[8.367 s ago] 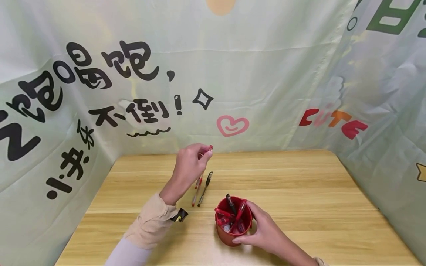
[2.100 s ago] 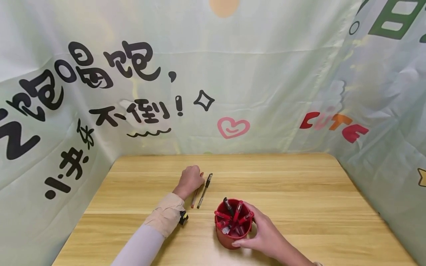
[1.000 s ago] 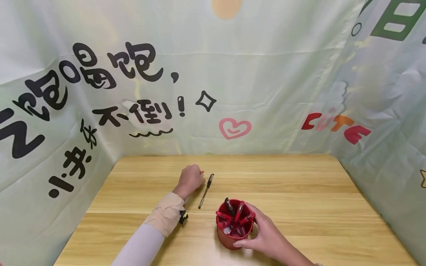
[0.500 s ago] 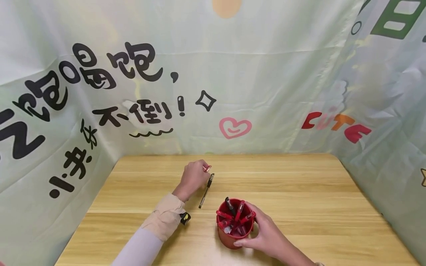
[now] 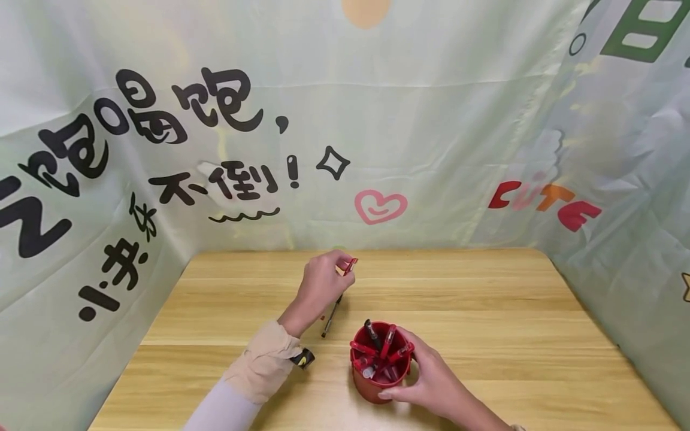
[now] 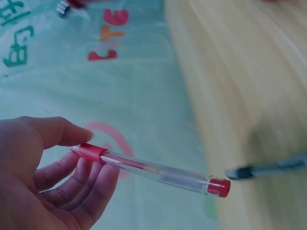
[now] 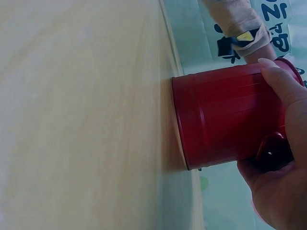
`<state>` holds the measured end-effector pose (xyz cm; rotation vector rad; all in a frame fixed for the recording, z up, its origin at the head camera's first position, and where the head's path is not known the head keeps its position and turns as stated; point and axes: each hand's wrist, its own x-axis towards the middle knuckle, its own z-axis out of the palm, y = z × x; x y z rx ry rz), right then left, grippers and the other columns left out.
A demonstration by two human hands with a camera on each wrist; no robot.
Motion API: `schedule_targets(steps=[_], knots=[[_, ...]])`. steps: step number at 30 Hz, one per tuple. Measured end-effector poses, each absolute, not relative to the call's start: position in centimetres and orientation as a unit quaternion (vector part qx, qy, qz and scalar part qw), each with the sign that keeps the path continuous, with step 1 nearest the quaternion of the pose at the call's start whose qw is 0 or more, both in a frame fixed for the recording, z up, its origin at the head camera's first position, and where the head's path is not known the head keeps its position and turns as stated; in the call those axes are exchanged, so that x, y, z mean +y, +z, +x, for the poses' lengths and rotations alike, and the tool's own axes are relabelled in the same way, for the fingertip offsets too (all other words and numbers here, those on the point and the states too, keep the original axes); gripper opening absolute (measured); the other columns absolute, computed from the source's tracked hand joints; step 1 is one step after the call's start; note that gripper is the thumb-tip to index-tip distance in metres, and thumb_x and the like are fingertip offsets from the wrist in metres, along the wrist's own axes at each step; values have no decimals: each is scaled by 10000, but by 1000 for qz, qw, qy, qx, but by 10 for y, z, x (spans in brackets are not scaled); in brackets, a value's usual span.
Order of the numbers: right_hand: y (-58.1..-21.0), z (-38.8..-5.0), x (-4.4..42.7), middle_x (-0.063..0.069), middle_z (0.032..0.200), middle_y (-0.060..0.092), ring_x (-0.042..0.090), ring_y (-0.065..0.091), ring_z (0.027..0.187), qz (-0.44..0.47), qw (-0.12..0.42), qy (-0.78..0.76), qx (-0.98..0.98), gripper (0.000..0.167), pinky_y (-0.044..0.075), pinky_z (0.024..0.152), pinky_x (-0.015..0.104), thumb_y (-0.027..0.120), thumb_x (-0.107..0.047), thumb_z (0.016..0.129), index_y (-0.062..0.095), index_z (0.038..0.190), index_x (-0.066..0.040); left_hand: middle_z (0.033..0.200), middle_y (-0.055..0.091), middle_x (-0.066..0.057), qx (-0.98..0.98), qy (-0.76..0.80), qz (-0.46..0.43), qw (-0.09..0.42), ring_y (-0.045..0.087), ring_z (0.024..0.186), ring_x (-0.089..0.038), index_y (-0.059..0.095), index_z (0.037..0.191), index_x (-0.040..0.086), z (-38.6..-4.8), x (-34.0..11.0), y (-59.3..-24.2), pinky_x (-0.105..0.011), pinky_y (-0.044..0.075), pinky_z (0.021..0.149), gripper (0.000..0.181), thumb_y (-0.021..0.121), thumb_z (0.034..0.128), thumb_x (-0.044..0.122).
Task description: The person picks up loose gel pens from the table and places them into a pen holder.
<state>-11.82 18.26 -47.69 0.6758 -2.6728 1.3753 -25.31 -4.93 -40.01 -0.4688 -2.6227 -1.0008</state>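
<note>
My left hand (image 5: 319, 287) is raised over the far-left part of the table. Its thumb and fingers pinch a clear-barrelled red gel pen (image 6: 158, 171) near the red-capped end, and the pen's other end sticks out free. Just below that hand lies a black gel pen (image 5: 332, 318), partly covered by the hand in the head view. My right hand (image 5: 431, 378) grips the side of a small red bucket (image 7: 225, 117), thumb in front and fingers behind. The bucket stands upright, with several red pens (image 5: 389, 342) and a black pen (image 5: 371, 333) leaning inside.
The wooden table (image 5: 485, 335) is bounded by a printed cloth (image 5: 431, 131) at the back and sides. A black strap device (image 5: 303, 358) sits on the left wrist, over a beige cuff (image 5: 264, 365).
Earlier, my left hand held another red pen, which is out of it by 2.1 s ago. Since then it has lifted a red pen from beside the black one, moving up and right.
</note>
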Motion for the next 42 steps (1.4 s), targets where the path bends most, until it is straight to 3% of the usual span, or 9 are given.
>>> schedule_targets(steps=[11,30,42], knots=[[-476,-119,183,-56,1429,638,148,641,1278,221,34,446,-867,967,604,990,328,907,-568,703,447,1511,-303,908,773,-16,-879,-385,-218,178,699,671,-71,775,1097,108,-220,-34,-364,-133,531,563,237,797,861,108],[-480,-120,184,-55,1414,650,102,647,1257,239,53,443,-862,957,601,990,317,912,-529,722,441,1522,-294,894,750,-10,-832,-423,-297,201,721,686,-67,757,1045,100,-178,-23,-335,-126,584,649,189,833,876,140],[-481,-121,185,-64,1405,647,67,644,1233,241,49,452,-857,937,592,989,280,912,-520,729,445,1512,-302,924,756,-47,-797,-471,-328,188,719,708,-64,717,1022,58,-160,-16,-334,-111,586,663,173,806,878,92]])
